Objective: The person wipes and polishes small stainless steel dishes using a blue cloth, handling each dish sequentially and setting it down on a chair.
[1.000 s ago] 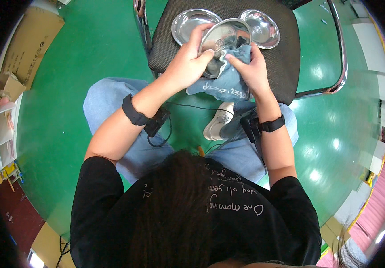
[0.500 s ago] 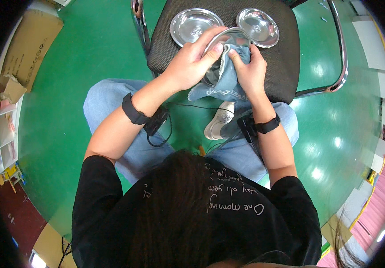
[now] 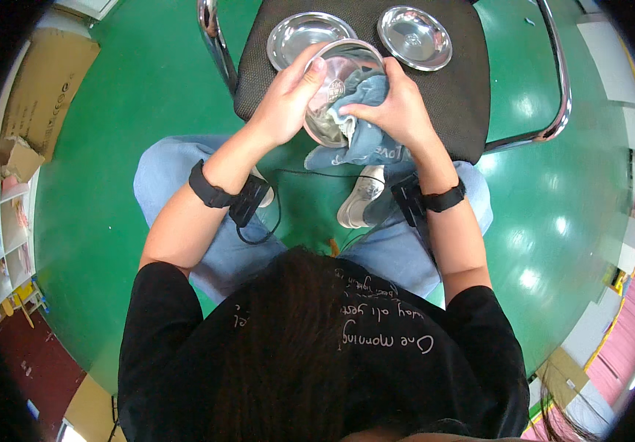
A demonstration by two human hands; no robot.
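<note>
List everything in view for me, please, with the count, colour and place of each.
Chair: one, black seat with chrome arms, top centre
Dishes on seat: two, silvery, side by side
Held dish: one, silvery, tilted, at the seat's near edge
Cloth: one, blue-grey, partly inside the held dish
Cardboard: several pieces, brown, around the edges
Shelf unit: one, white, left edge
Floor: one, green, all around
Shoes: two, white, between the knees
Wrist straps: two, black, one per wrist
Jeans: one pair, blue, on the legs
Shirt: one, black, lower centre
Left grip: one, bare, on the held dish
Right grip: one, bare, on the cloth and held dish
</note>
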